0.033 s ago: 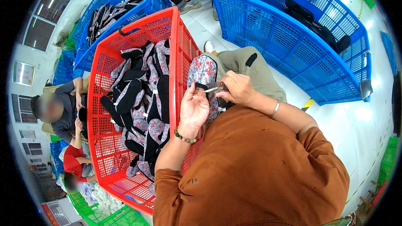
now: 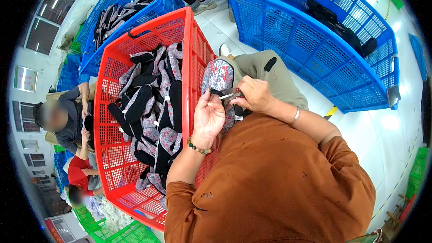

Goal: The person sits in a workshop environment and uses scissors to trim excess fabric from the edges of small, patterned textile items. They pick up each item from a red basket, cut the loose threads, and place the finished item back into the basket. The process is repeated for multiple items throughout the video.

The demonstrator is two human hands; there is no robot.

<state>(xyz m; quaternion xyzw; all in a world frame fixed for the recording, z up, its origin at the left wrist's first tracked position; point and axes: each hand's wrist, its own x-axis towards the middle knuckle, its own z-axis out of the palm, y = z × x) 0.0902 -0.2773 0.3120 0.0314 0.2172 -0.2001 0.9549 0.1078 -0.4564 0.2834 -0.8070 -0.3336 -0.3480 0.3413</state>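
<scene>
A floral slipper [image 2: 218, 74] in grey, red and blue rests on my lap, its sole end pointing away from me. The thumb and fingers of my left hand [image 2: 209, 119] pinch the slipper's black edging, palm turned up. My right hand [image 2: 255, 95] is closed around small metal scissors [image 2: 230, 94], whose blades point left and reach the black edging by my left fingertips. My right fingers hide the scissors' handles. Part of the slipper lies hidden behind my hands.
Left of me stands a red crate [image 2: 190, 58] piled with floral and black slippers [image 2: 139, 103]. A large blue crate [image 2: 288, 40] at the far right holds black items [image 2: 337, 27]. Another blue crate [image 2: 157, 11] holds more slippers. Two people [image 2: 67, 112] sit beyond the red crate.
</scene>
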